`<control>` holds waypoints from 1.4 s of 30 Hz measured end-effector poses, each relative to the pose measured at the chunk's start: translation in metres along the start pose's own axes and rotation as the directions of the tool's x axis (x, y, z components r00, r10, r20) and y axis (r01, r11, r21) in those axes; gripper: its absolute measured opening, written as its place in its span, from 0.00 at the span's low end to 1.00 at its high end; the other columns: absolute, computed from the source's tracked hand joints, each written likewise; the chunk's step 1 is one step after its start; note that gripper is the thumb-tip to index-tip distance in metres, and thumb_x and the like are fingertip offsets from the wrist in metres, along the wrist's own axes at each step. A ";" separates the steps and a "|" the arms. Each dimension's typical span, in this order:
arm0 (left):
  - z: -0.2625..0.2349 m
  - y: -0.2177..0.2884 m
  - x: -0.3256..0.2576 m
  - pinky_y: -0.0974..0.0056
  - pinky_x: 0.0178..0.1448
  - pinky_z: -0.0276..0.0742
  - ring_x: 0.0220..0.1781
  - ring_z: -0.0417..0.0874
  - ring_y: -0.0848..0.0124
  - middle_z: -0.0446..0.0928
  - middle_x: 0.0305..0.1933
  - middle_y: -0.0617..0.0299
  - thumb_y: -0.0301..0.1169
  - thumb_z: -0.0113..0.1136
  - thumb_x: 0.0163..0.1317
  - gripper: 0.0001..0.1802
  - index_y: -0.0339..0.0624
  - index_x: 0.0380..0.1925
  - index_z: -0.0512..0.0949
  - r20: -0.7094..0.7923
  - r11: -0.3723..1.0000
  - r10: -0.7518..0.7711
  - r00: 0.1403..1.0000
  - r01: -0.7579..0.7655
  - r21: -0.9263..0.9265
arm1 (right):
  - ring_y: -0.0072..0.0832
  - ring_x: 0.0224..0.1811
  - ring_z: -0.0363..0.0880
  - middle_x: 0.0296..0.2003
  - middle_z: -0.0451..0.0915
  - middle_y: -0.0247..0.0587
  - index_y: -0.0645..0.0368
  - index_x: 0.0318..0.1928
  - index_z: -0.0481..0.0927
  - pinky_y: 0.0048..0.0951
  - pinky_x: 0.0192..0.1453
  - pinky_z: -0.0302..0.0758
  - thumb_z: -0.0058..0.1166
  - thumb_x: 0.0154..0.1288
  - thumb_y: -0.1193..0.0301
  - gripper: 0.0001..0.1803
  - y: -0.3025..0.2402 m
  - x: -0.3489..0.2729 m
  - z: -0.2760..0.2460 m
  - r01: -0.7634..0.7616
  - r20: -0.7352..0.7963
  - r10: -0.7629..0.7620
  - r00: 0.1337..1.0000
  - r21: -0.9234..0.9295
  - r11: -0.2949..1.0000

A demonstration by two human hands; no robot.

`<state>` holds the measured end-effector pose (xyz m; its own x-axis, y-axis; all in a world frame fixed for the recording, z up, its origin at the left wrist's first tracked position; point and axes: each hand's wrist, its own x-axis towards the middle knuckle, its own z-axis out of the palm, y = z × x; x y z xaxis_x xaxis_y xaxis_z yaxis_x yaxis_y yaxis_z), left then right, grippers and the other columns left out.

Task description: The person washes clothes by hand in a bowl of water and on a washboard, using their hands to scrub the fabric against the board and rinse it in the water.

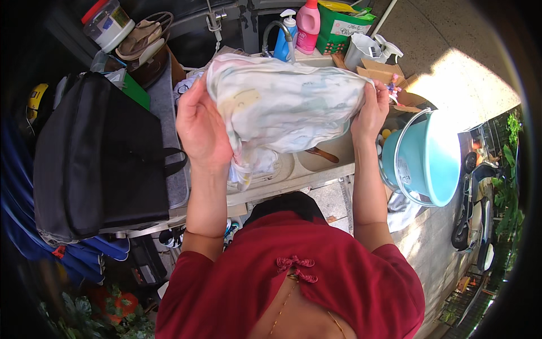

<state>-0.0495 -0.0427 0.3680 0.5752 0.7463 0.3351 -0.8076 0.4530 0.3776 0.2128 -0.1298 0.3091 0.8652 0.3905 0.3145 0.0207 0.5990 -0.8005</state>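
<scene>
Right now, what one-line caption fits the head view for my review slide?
Both hands, left hand and right hand, hold a pale printed cloth above a sink, beside a turquoise plastic bucket.

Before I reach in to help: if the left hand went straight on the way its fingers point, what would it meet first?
Likely the blue plastic bottle behind the pale cloth that the left hand grips; depth is unclear.

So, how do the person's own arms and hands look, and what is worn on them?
Both forearms are bare. The left hand and right hand wear no gloves, and no rings or watch show. Short dark red sleeves of a top cover only the upper arms.
</scene>
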 end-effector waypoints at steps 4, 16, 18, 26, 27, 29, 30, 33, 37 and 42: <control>0.005 -0.017 0.014 0.58 0.59 0.66 0.54 0.73 0.63 0.73 0.51 0.53 0.37 0.38 0.66 0.21 0.31 0.51 0.67 0.130 0.976 -0.160 0.979 0.176 -0.125 | 0.15 0.32 0.67 0.29 0.72 0.27 0.62 0.36 0.75 0.17 0.37 0.65 0.51 0.61 0.71 0.07 0.010 -0.014 0.009 0.251 0.349 -0.025 0.937 -0.622 0.742; -0.025 -0.039 0.028 0.68 0.40 0.79 0.39 0.80 0.73 0.77 0.41 0.55 0.31 0.51 0.62 0.17 0.28 0.47 0.72 -0.177 0.722 -0.313 0.933 0.355 0.594 | 0.20 0.31 0.74 0.28 0.76 0.35 0.64 0.36 0.74 0.23 0.34 0.74 0.46 0.65 0.62 0.15 0.000 -0.029 0.052 -0.455 0.550 0.474 0.687 -0.184 0.872; -0.031 -0.042 0.027 0.69 0.39 0.79 0.37 0.80 0.72 0.77 0.41 0.55 0.31 0.51 0.62 0.18 0.27 0.46 0.72 -0.206 0.723 -0.322 0.924 0.381 0.577 | 0.22 0.28 0.75 0.28 0.77 0.37 0.64 0.35 0.74 0.22 0.34 0.74 0.50 0.62 0.66 0.12 -0.009 -0.039 0.066 -0.241 0.516 0.429 0.742 -0.391 0.888; -0.056 -0.040 0.054 0.66 0.44 0.78 0.36 0.81 0.69 0.78 0.37 0.55 0.32 0.51 0.62 0.16 0.29 0.43 0.73 -0.270 0.673 -0.202 0.942 0.333 0.660 | 0.29 0.31 0.79 0.30 0.77 0.40 0.65 0.34 0.73 0.29 0.39 0.78 0.47 0.62 0.74 0.05 0.011 0.002 0.053 -0.527 0.443 0.522 0.728 -0.124 0.841; -0.055 -0.040 0.057 0.68 0.43 0.77 0.35 0.81 0.70 0.78 0.37 0.56 0.32 0.54 0.60 0.16 0.30 0.42 0.74 -0.253 0.651 -0.189 0.949 0.314 0.692 | 0.31 0.31 0.79 0.30 0.77 0.42 0.64 0.34 0.72 0.33 0.40 0.79 0.45 0.63 0.74 0.06 0.013 0.005 0.054 -0.565 0.443 0.533 0.721 -0.070 0.822; -0.049 -0.043 0.061 0.69 0.43 0.76 0.35 0.80 0.72 0.78 0.37 0.57 0.32 0.57 0.59 0.16 0.31 0.42 0.74 -0.231 0.630 -0.187 0.955 0.296 0.717 | 0.31 0.31 0.79 0.31 0.77 0.42 0.64 0.34 0.72 0.33 0.39 0.79 0.45 0.64 0.74 0.06 0.015 0.009 0.052 -0.565 0.414 0.495 0.764 0.059 0.823; -0.044 -0.044 0.061 0.71 0.39 0.74 0.32 0.78 0.75 0.78 0.35 0.59 0.32 0.59 0.56 0.16 0.33 0.40 0.75 -0.139 0.513 -0.221 0.965 0.236 0.826 | 0.31 0.31 0.79 0.31 0.77 0.42 0.64 0.35 0.72 0.33 0.39 0.79 0.44 0.64 0.74 0.05 0.016 0.012 0.050 -0.556 0.383 0.461 0.801 0.188 0.810; -0.040 -0.040 0.071 0.74 0.36 0.71 0.29 0.75 0.80 0.78 0.32 0.64 0.31 0.63 0.52 0.16 0.34 0.39 0.75 -0.095 0.124 -0.329 0.940 0.142 0.982 | 0.26 0.29 0.78 0.30 0.77 0.39 0.63 0.35 0.72 0.27 0.35 0.78 0.46 0.64 0.72 0.06 0.021 0.021 0.041 -0.389 0.428 0.301 0.852 0.135 0.911; -0.052 -0.041 0.085 0.76 0.32 0.70 0.28 0.74 0.82 0.76 0.26 0.68 0.29 0.63 0.51 0.12 0.35 0.33 0.75 -0.073 0.296 -0.313 0.947 0.170 0.940 | 0.13 0.26 0.71 0.28 0.75 0.31 0.64 0.35 0.72 0.16 0.25 0.68 0.51 0.61 0.71 0.07 0.009 0.033 0.053 -0.007 0.372 0.113 0.921 -0.275 0.961; -0.024 -0.050 0.099 0.77 0.21 0.67 0.23 0.74 0.83 0.76 0.26 0.67 0.32 0.62 0.52 0.10 0.36 0.29 0.76 -0.075 0.219 -0.180 0.981 0.114 0.969 | 0.13 0.34 0.70 0.39 0.74 0.36 0.61 0.44 0.73 0.16 0.35 0.68 0.53 0.61 0.68 0.13 0.001 0.015 0.068 0.299 0.654 0.075 0.753 -0.442 0.846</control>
<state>0.0444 0.0204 0.3619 0.7001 0.6866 0.1960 0.0150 -0.2886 0.9573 0.1920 -0.0763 0.3478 0.3253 0.7962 0.5101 0.4978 0.3145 -0.8083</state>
